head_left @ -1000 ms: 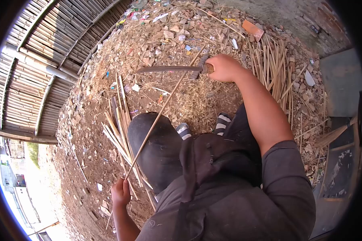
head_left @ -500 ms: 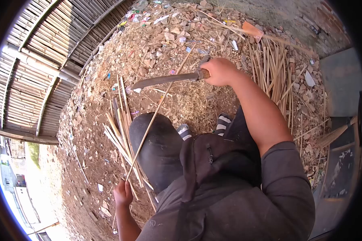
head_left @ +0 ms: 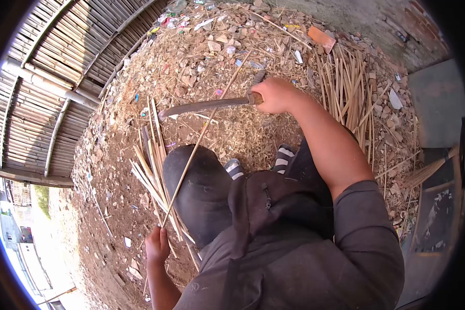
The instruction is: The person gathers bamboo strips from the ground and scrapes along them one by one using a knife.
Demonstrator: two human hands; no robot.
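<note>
My right hand [head_left: 275, 95] is closed round the handle of a long dark blade [head_left: 206, 105], whose tip points left. The blade crosses a long thin bamboo strip [head_left: 197, 143] that slants over my bent knee. My left hand [head_left: 157, 245] is closed on the strip's lower end, at the lower left. Beside my knee lies a bundle of pale split strips [head_left: 153, 160]. A dark object [head_left: 258, 77] shows just behind my right hand, and what it is I cannot make out.
A large pile of split strips [head_left: 349, 88] lies on the rubble at the right. A bamboo wall [head_left: 41, 113] stands at the left, and an orange tile [head_left: 321, 39] lies near the back wall. My sandalled feet [head_left: 234, 168] are below the blade.
My right hand and the blade have moved down and slightly left along the strip. The strip's upper end has shifted left. My left hand has hardly moved and still holds it.
</note>
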